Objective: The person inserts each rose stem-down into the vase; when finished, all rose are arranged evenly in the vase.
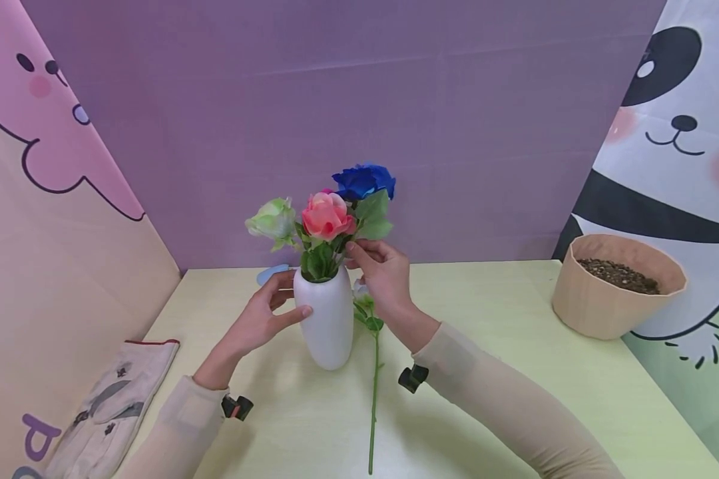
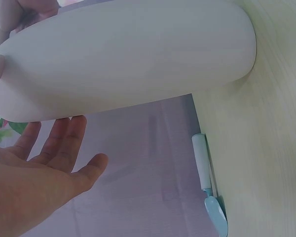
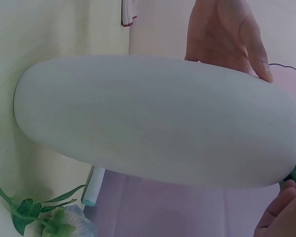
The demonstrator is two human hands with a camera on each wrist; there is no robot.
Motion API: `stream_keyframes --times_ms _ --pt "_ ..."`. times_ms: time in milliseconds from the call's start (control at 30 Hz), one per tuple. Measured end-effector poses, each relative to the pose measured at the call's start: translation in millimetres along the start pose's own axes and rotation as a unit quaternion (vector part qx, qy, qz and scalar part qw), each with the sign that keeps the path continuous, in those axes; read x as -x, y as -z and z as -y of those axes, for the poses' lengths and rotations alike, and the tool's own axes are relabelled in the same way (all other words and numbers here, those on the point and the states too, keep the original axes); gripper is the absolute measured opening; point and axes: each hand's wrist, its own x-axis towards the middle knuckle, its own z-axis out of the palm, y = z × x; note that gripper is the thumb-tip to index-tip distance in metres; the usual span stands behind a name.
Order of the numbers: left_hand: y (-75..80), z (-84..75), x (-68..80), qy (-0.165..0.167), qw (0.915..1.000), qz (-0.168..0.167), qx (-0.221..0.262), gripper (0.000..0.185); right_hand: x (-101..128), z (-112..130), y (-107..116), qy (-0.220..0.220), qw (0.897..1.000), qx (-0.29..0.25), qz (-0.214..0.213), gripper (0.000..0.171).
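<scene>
Two hands at a white vase of flowers on the desk.

Nearest to us a loose flower (image 1: 373,372) lies on the desk (image 1: 503,399), its long stem pointing toward us and its head just beside the vase (image 1: 329,319). The vase stands upright near the middle of the desk. Our left hand (image 1: 257,322) rests on its left side with the fingers relaxed and spread, the thumb touching the wall. Our right hand (image 1: 383,273) is at the mouth of the vase and pinches the stems there with thumb and fingers. In the vase stand a pink rose (image 1: 326,216), a pale green one (image 1: 272,219) and, farthest, a blue one (image 1: 364,181). At the left edge lies a cloth bag (image 1: 114,406); far right stands a pot (image 1: 617,286) with soil.
</scene>
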Motion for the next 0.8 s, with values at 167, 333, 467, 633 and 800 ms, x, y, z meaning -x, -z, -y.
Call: stream_keyframes --times_ms 167,333,467,633,800 --pt "-1.0 -0.6 0.6 -0.003 1.0000 0.003 0.001 0.074 0.5 -3.9 -2.4 0.003 0.999 0.033 0.011 0.026" --pt "-0.7 0.1 -0.1 -0.004 1.0000 0.004 0.002 0.076 4.0 -5.6 -5.7 0.019 0.998 0.052 0.016 0.024" --pt "-0.7 0.8 -0.4 -0.006 1.0000 0.004 -0.001 0.076 4.3 -6.7 -7.2 0.018 0.998 0.056 0.016 0.022" --pt "-0.8 1.6 -0.9 -0.006 1.0000 0.003 -0.003 0.075 5.3 -6.6 -7.8 0.005 0.998 0.056 0.026 0.021" --pt "-1.4 0.0 -0.3 -0.008 0.9999 0.004 -0.004 0.075 6.8 -6.0 -6.7 -0.008 0.998 0.059 0.034 0.022"
